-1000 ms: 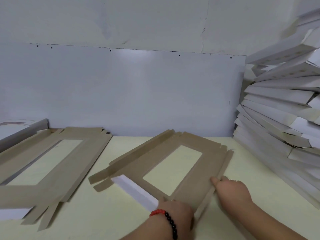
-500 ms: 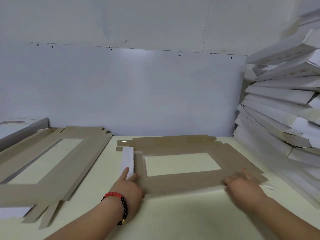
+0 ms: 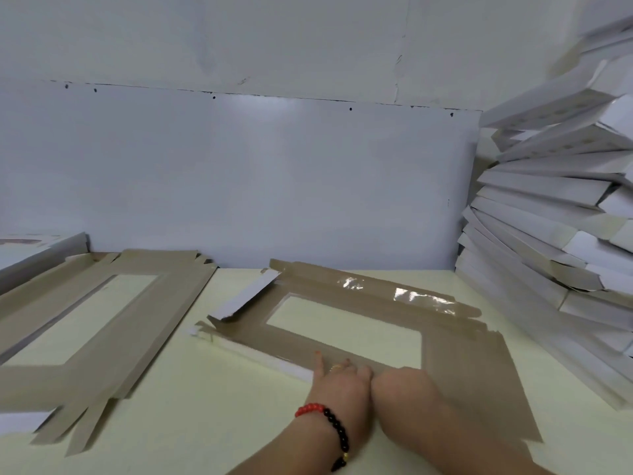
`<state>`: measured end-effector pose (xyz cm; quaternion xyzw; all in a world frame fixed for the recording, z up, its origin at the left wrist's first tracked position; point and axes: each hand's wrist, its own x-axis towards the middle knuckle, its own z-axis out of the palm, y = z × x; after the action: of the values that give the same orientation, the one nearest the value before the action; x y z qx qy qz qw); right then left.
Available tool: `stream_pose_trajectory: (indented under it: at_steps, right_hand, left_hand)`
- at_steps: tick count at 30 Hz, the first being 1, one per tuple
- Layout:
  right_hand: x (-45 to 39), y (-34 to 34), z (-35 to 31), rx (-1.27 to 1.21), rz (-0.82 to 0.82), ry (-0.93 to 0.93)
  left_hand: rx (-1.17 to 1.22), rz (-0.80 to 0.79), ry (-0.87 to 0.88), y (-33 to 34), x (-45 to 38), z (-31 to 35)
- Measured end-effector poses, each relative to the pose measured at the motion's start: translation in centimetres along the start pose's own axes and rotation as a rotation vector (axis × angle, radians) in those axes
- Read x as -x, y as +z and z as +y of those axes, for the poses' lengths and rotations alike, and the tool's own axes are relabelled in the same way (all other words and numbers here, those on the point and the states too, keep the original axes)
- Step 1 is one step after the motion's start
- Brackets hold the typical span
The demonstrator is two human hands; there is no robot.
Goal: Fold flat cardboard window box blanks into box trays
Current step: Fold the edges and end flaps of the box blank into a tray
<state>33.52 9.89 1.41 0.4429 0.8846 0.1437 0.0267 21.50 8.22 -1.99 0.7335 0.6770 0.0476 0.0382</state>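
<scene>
I see a flat brown cardboard window box blank (image 3: 363, 323) lying on a pale yellow table (image 3: 212, 406), just in front of me, turned at a slight angle. Its cut-out window shows the table beneath, and a strip of clear film along the far panel catches the light. One short flap (image 3: 246, 296) at the left end is lifted, showing its white underside.

Both my hands rest together on the near panel. My left hand (image 3: 337, 378), with a red and black bead bracelet (image 3: 325, 423) at the wrist, presses down with its fingers stretched forward; it grips nothing. My right hand (image 3: 400, 389) sits touching it, knuckles up. I cannot tell whether its fingers are curled or flat.

I judge the blank to be light, thin and fairly stiff, bending readily only along its scored lines. It may slide on the smooth table, so I would pin the near panel and lift by a long side flap, not by the film.

More flat blanks (image 3: 89, 323) lie to the left. A leaning stack of folded white trays (image 3: 555, 214) stands at the right.
</scene>
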Motion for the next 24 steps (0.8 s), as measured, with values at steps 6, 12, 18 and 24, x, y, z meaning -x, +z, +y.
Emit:
stream_pose_trajectory:
  at_steps: [6,12,18,24]
  right_hand:
    - [0.8,1.1,0.2,-0.288,-0.043,-0.065]
    - [2.6,2.3,4.4,-0.38,-0.088,0.008]
    - [3.9,3.1,7.1,-0.183,-0.136,-0.002]
    - [5.3,1.4,4.9,-0.238,-0.137,-0.056]
  left_hand:
    - [-0.105,-0.043,0.014,-1.1,0.3,-2.3]
    - [-0.285,-0.046,0.054,-2.1,0.1,-6.6]
    - [-0.317,-0.018,-0.062,-2.2,-0.4,-10.4]
    - [-0.222,-0.001,-0.289,-1.8,-1.4,-11.2]
